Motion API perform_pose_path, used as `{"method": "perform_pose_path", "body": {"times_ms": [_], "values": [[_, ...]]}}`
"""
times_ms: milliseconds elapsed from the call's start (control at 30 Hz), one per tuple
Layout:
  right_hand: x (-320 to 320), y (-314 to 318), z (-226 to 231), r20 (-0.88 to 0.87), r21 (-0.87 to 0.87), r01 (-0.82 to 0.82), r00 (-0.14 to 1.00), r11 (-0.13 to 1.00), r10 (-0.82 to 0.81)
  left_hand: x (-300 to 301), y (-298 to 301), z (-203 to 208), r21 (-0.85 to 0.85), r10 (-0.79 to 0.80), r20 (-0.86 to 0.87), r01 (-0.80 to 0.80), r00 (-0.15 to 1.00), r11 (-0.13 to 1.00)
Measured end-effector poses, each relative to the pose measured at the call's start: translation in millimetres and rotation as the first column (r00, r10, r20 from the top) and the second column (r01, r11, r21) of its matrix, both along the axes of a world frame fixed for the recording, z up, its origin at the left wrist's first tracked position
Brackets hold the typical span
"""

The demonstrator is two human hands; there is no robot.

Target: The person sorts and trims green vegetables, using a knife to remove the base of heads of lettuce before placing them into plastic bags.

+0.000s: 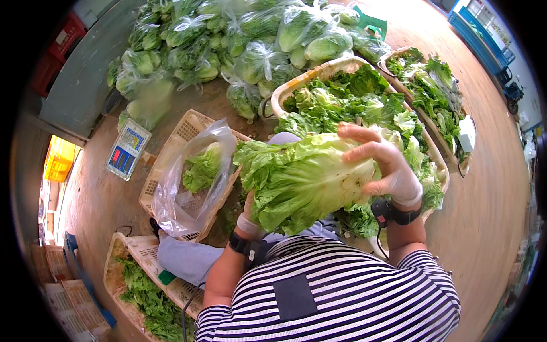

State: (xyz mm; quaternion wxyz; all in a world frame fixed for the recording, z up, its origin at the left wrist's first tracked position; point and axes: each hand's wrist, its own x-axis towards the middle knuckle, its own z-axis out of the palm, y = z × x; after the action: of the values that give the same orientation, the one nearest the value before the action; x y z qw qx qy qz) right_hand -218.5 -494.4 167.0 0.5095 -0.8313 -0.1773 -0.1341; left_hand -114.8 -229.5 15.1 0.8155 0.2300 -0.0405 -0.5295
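A large head of lettuce (310,179) is held up in front of me, its leafy end to the left and its pale cut base to the right. My right hand (393,171), in a thin whitish glove, curves its spread fingers and thumb around the base. From below, my left hand (249,219) supports the leafy end; most of its fingers are hidden behind the leaves. Left of the lettuce, a clear plastic bag (171,196) lies open in a beige plastic basket (149,191), with another lettuce head (202,169) inside the bag.
A big basket (277,102) heaped with lettuce stands ahead right, with another leaf-filled basket (393,71) beyond. Bagged lettuces (265,60) are piled at the far side. A scale display (129,149) sits on the floor (117,196) at left. Loose leaves (142,293) fill a basket lower left.
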Motion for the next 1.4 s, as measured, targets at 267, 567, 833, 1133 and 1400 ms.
{"method": "perform_pose_path", "body": {"times_ms": [267, 567, 833, 1133, 1400], "values": [[-7, 25, 18, -0.033, -0.38, 0.315, 0.935, 0.87, -0.353, 5, 5, -27, -0.029, 0.015, -0.133, -0.019, 0.991, 0.999], [-1, 11, 11, 0.029, -0.777, 0.226, 0.945, 0.588, -0.326, 9, 3, -20, 0.023, 0.016, 0.006, -0.016, 1.0, 1.0], [-34, -25, -26, -0.073, 0.383, 0.621, 0.758, 0.684, -0.648, 14, 13, -17, 0.032, -0.029, 0.111, 0.026, 0.993, 0.999], [-36, -21, -26, -0.211, -0.099, 0.762, 0.613, 0.64, -0.762, 15, 9, -22, 0.156, -0.155, 0.224, 0.122, 0.962, 0.98], [-3, 23, 1, -0.204, -0.526, 0.209, 0.91, 0.825, -0.36, 11, 7, -18, 0.022, -0.112, 0.27, 0.11, 0.956, 0.994]]}}
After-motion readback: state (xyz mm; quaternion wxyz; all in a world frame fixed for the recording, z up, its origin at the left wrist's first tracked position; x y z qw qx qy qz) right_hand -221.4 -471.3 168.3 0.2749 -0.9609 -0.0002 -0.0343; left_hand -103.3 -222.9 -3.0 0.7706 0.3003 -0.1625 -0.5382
